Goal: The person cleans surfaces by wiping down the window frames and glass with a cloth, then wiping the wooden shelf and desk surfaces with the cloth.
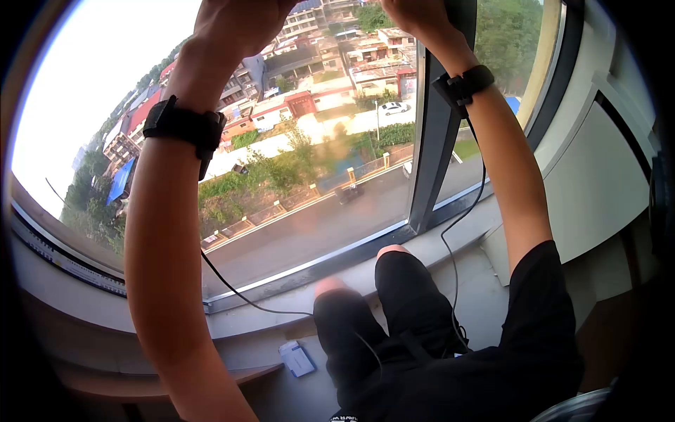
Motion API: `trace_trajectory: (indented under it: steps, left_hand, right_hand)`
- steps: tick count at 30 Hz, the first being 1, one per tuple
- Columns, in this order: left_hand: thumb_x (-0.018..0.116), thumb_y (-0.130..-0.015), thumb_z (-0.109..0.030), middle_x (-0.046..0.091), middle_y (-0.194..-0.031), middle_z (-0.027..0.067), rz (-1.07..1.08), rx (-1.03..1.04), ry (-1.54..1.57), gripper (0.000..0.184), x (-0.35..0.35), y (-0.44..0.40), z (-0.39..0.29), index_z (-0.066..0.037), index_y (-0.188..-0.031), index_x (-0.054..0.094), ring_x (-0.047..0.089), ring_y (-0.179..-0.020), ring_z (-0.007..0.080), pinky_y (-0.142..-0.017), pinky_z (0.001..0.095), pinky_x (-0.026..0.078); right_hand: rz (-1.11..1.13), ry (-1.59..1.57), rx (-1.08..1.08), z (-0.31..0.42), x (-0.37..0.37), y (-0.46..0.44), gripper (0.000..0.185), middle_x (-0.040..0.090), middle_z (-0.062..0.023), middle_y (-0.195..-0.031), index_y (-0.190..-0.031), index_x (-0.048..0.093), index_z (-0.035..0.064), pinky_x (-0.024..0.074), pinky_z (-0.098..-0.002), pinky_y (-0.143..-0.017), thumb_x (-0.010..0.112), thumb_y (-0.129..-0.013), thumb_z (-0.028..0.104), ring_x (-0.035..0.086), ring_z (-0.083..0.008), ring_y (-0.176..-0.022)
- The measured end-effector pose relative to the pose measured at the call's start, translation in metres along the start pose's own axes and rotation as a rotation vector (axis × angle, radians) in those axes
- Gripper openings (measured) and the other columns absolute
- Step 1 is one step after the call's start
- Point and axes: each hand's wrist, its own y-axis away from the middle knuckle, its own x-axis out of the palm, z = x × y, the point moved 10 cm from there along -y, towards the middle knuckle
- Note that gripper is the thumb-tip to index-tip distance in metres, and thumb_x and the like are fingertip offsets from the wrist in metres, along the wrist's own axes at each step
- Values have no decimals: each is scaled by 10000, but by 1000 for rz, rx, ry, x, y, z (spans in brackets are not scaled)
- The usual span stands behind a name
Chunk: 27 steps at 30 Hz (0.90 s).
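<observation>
1. At the front of my feed, one large window pane [337, 190], above a pale sill [246, 325]. Buildings, trees and a road lie beyond the glass. Of all the fittings, this and its frame are nearest the raised hands.
2. Dark upright [430, 162], one: part of the window frame, right of the pane, slanting in my view. The right forearm crosses in front of it.
3. White panel [576, 183], one: on the right, beyond the right arm.
4. Black shorts [415, 295], one pair, worn; the knees point toward the glass.
5. Hands, two: left hand [239, 24] and right hand [420, 17], well apart, both at the top edge of view. The fingers are cropped off, so I cannot tell whether either grips anything. Step in hand, by my judgement: overhead work at the window. The next move calls for slack in both cables and, for me, a higher view.
6. Thin black cables, two: left cable [267, 311], right cable [453, 281].
7. Black wrist straps, two: left strap [184, 130], right strap [467, 84].
8. Small blue-and-white box [297, 359], one: lying just beside the left leg.
</observation>
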Motion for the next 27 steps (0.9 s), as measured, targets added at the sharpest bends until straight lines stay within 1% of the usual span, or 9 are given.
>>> trace_trajectory:
  steps: [5, 9, 11, 14, 17, 19, 22, 24, 27]
  left_hand:
    - [710, -875, -61, 575, -1272, 164, 161, -240, -154, 600, 23, 35, -28, -68, -1428, 478, 532, -1182, 357, -1017, 508, 428]
    - [641, -914, -191, 535, -1370, 143, 402, -267, -303, 584, 63, 86, -51, -75, -1461, 475, 454, -1306, 353, -1101, 540, 299]
    - [630, -957, -183, 556, -1352, 143, 406, -193, -463, 491, 68, 91, -74, -26, -1406, 507, 526, -1259, 297, -1070, 513, 406]
    - [583, -986, -424, 619, -1309, 104, 644, -183, -431, 556, 104, 142, -85, -107, -1440, 532, 551, -1253, 266, -1104, 517, 348]
    - [655, -925, -376, 666, -1217, 55, 803, -331, -296, 485, 124, 162, -111, -121, -1336, 628, 572, -1196, 235, -1059, 468, 387]
    - [655, -923, -304, 671, -1231, 10, 919, -371, -239, 405, 143, 194, -131, -156, -1300, 655, 565, -1225, 208, -1071, 404, 407]
    - [620, -932, -208, 642, -1314, -28, 1236, -524, -111, 399, 179, 273, -167, -218, -1331, 627, 533, -1292, 157, -1121, 364, 383]
    - [592, -941, -188, 588, -1394, -71, 1352, -503, -57, 435, 180, 300, -188, -259, -1371, 587, 486, -1349, 117, -1159, 344, 345]
    - [572, -955, -215, 504, -1479, -111, 1312, -178, -216, 454, 159, 305, -195, -284, -1404, 549, 405, -1418, 108, -1194, 340, 302]
  right_hand:
    - [-59, 10, -21, 20, 1, 43, 275, 520, -257, -1263, -1244, 502, -19, 400, -506, -1056, 475, -972, 14, 496, -451, -1211]
    - [-63, 329, 84, 13, 17, 99, 404, 450, -337, -1404, -1374, 432, -79, 342, -548, -1149, 469, -993, 52, 439, -517, -1313]
    - [9, 309, 149, 15, 24, 119, 466, 385, -375, -1457, -1410, 393, -100, 303, -564, -1181, 501, -993, 77, 372, -534, -1375]
    - [26, 285, 179, 25, 27, 154, 496, 356, -360, -1486, -1417, 384, -94, 297, -582, -1178, 539, -988, 103, 342, -523, -1404]
    - [88, 261, 256, 34, 27, 200, 499, 352, -336, -1505, -1416, 387, -70, 304, -580, -1177, 553, -977, 104, 337, -522, -1410]
    - [160, 153, 338, 45, 27, 235, 519, 390, -283, -1464, -1347, 482, -17, 374, -552, -1129, 687, -894, 130, 369, -493, -1388]
    - [385, 189, 349, 67, 33, 308, 618, 304, -300, -1536, -1435, 379, -56, 282, -568, -1193, 651, -903, 103, 265, -506, -1454]
    - [512, 173, 359, 86, 34, 350, 589, 289, -305, -1551, -1443, 374, -67, 250, -584, -1207, 607, -923, 82, 227, -499, -1480]
    - [533, 165, 319, 89, 26, 334, 487, 295, -318, -1555, -1363, 433, -48, 274, -594, -1196, 585, -911, 51, 251, -502, -1475]
